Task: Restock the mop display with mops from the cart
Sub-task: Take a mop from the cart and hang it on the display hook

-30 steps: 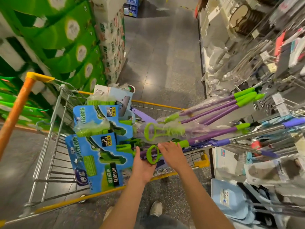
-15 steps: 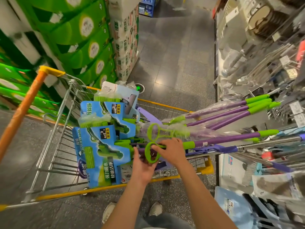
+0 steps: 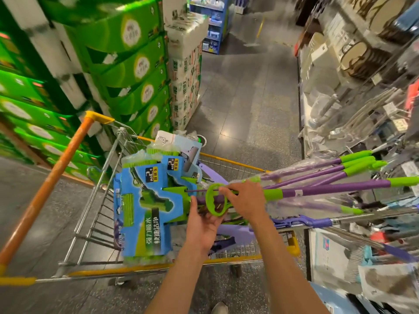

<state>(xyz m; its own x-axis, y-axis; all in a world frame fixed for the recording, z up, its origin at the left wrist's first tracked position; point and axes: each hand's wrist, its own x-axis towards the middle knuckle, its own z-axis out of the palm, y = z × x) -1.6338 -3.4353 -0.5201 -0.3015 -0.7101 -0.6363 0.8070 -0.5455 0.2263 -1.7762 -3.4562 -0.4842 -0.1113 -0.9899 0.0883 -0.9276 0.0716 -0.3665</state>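
Compared with a second before: top mop (image 3: 294,192) lifted slightly off the pile, green ring (image 3: 215,199) raised and turned toward the palm; view swung up, more aisle shown; read as a pick in progress, mop not yet clear of the cart, nothing yet delivered to the display.

Far left of the hands: orange cart handle (image 3: 52,184), stacked green cartons (image 3: 127,64) beyond it; wire cart (image 3: 95,214) directly ahead of both hands.

Just left of the left hand: blue-and-green packaged mop heads (image 3: 145,214) standing upright in the cart basket, several carded packs front to back, a pale boxed item (image 3: 181,143) behind them; purple parts lower in the basket, partly hidden.

Left hand (image 3: 203,225): palm up under the green ring, fingers loosely curled round its lower rim, cupping rather than clamping hard.

Right hand (image 3: 246,200): on top of the same mop just right of the ring, fingers curled over the shaft, pinching near the ring's upper edge.

Right of the right hand: purple shafts with green grips, some in clear wrap, fanning out over the cart's right rim; a silver-and-purple pole (image 3: 340,220) lower down.

Far right: mop display (image 3: 362,105), hooks and hanging goods, blurred; free slot not discernible.
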